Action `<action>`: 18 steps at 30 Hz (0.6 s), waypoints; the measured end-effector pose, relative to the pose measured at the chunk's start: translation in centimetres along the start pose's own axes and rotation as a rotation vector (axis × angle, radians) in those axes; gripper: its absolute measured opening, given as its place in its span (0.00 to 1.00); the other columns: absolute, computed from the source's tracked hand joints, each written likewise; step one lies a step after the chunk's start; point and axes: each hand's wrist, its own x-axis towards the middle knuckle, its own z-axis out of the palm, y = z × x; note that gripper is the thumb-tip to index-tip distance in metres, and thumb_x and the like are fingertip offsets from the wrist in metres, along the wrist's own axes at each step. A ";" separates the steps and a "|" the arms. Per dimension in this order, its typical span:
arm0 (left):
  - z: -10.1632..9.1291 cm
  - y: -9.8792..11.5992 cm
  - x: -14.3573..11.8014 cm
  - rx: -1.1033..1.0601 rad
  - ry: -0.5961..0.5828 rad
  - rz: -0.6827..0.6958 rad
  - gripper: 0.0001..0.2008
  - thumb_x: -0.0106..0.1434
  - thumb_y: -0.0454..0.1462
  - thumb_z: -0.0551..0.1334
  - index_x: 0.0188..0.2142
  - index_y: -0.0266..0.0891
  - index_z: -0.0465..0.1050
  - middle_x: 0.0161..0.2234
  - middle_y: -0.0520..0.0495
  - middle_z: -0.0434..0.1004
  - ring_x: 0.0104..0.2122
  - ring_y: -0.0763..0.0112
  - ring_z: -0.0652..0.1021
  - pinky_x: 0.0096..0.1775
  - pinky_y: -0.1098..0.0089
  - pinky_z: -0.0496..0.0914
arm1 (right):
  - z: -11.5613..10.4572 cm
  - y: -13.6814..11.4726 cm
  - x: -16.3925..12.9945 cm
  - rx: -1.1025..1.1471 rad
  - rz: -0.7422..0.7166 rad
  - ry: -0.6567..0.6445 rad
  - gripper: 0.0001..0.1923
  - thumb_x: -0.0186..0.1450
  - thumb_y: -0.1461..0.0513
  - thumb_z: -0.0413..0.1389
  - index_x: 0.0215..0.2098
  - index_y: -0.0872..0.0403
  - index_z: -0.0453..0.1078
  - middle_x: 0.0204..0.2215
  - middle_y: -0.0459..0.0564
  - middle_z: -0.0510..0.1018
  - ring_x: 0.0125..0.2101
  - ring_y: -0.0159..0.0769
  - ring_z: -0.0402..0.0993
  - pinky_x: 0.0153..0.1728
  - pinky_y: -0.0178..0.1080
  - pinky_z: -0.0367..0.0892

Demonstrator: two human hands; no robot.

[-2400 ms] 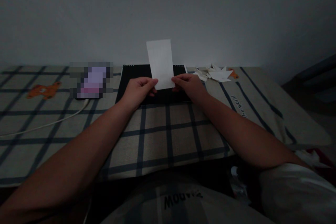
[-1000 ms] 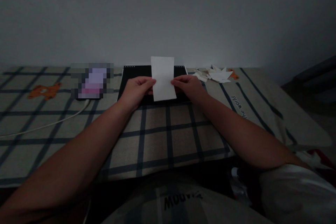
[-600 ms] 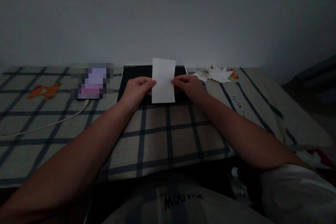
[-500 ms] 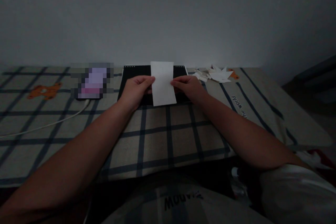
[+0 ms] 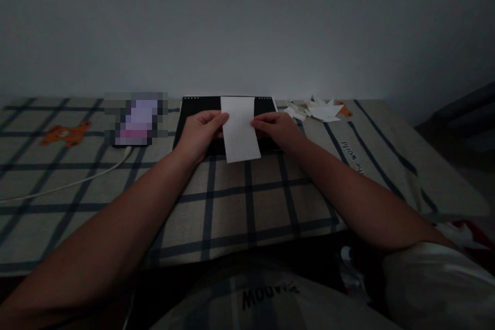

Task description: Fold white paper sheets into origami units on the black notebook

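Observation:
A white strip of paper (image 5: 240, 131) is held up between my two hands, its long side running away from me. My left hand (image 5: 203, 131) pinches its left edge between thumb and fingers. At the right edge, my right hand (image 5: 276, 126) pinches it the same way. Beneath the paper and hands lies a black flat board (image 5: 193, 108) with small white dots or holes along its far edge. The paper's near end reaches past the board's near edge, over the checked cloth.
A checked tablecloth (image 5: 228, 206) covers the table against a grey wall. On the left lie a phone (image 5: 135, 121), its screen blurred, a white cable (image 5: 100, 172) and an orange bear-shaped figure (image 5: 65, 134). Folded white paper pieces (image 5: 323, 111) lie at the right.
The paper has tilted, its far end dropping and its near end shifting slightly toward me. Both hands stay nearly in place, still pinching its edges.

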 end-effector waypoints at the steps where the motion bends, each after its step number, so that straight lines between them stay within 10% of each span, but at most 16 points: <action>1: 0.0 0.0 0.0 0.001 -0.002 0.005 0.13 0.56 0.45 0.79 0.33 0.40 0.83 0.32 0.47 0.87 0.32 0.67 0.83 0.36 0.68 0.80 | 0.0 0.0 0.0 0.003 0.002 0.000 0.01 0.64 0.62 0.71 0.34 0.51 0.85 0.31 0.47 0.88 0.31 0.37 0.84 0.42 0.45 0.83; 18: -0.1 0.0 0.3 0.038 0.067 0.022 0.11 0.56 0.43 0.78 0.34 0.40 0.85 0.35 0.45 0.89 0.37 0.63 0.85 0.40 0.67 0.82 | -0.1 0.1 -0.1 -0.047 -0.002 -0.042 0.04 0.63 0.60 0.71 0.37 0.51 0.85 0.33 0.48 0.89 0.33 0.38 0.85 0.46 0.48 0.84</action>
